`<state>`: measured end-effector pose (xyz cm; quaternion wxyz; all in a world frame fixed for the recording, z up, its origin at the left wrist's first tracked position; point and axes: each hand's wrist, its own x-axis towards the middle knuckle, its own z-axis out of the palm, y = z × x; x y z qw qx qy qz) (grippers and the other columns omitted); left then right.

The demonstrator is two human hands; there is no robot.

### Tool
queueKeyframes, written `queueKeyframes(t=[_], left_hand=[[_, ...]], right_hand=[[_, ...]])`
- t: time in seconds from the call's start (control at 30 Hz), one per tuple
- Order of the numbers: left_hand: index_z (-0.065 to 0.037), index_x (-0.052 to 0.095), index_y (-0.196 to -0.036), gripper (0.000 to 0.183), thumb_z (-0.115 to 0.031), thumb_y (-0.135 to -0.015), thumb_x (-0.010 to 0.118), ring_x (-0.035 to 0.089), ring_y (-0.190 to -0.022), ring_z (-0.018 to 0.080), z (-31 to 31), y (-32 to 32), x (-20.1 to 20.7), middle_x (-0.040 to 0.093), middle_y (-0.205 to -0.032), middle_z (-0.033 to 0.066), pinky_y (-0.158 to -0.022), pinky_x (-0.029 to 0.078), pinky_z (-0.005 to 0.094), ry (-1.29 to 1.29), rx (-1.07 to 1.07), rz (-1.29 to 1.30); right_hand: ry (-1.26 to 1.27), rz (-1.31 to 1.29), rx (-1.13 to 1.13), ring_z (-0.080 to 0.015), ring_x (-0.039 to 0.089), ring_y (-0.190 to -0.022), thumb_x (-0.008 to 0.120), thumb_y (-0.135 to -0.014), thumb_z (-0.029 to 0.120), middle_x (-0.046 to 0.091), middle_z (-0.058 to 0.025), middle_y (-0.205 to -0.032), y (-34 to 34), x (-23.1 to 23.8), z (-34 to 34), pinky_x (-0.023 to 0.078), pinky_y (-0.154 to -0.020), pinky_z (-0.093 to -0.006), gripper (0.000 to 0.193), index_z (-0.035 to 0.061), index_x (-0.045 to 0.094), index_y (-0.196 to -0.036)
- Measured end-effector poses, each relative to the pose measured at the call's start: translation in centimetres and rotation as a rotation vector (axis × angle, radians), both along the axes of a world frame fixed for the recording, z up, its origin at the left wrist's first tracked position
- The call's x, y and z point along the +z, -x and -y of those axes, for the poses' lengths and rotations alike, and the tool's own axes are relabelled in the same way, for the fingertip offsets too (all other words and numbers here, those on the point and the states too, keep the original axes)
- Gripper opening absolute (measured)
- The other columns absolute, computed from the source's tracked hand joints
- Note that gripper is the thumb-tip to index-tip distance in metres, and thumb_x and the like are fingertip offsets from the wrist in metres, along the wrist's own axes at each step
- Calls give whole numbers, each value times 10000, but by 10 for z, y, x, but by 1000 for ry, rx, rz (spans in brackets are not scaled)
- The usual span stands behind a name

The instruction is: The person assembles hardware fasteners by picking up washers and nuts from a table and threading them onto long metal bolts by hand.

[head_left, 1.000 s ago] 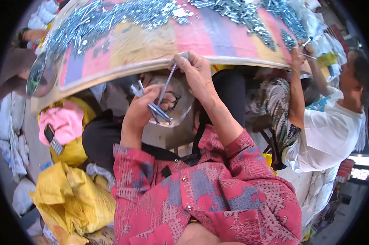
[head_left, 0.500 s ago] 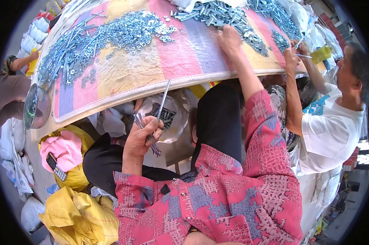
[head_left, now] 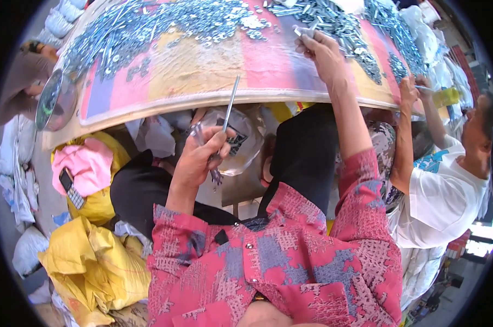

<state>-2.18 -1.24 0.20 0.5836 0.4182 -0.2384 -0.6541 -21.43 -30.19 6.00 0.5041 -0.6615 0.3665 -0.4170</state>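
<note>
My left hand [head_left: 201,153] is closed in front of the table's near edge. A long thin metal rod [head_left: 231,103] stands up from its fingers, slightly tilted, and the ends of several more thin metal pieces [head_left: 216,175] stick out of the fist. Over the striped cloth [head_left: 213,68], my right hand [head_left: 324,53] pinches a small shiny metal piece [head_left: 303,32]; its exact shape is blurred. Just beyond that hand lies a pile of short metal tubes [head_left: 333,24]. Loose washers [head_left: 216,32] are heaped to its left, beside long bolts [head_left: 102,46].
At my right a co-worker [head_left: 448,180] holds a metal rod over the table. A clear bowl [head_left: 56,101] sits at the table's left corner. Below the edge is an open plastic bag [head_left: 252,147] with dark metal parts. Yellow sacks [head_left: 94,267] lie at lower left.
My right hand has come away from the tube pile with a small metal piece between its fingers. The left hand still grips the rod and bundle. The whole view has shifted a little.
</note>
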Motion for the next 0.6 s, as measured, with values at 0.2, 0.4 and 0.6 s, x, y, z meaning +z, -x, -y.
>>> queueKeyframes(t=[0.2,0.4,0.6], left_hand=[[-13,634,-892,233,-238,-938,592,347,-439,10,-3,-4,-3,559,-639,-19,-398,231,163,1,47,110],[-19,656,-862,216,-220,-920,603,383,-466,12,-12,-12,8,546,-628,-22,-401,250,168,6,11,111],[-21,672,-857,165,-182,-885,656,425,-484,19,-15,-15,4,579,-651,-10,-420,276,171,41,110,116]], right_hand=[[-159,159,147,-27,461,-643,640,-910,214,596,37,-723,-26,-17,-67,357,-576,-193,184,48,693,-851],[80,-201,235,-29,438,-635,604,-930,242,549,56,-691,-48,3,-99,349,-572,-203,220,52,696,-867],[-99,-245,562,-15,470,-607,625,-907,212,562,63,-702,-85,12,-117,360,-534,-182,189,49,697,-968]])
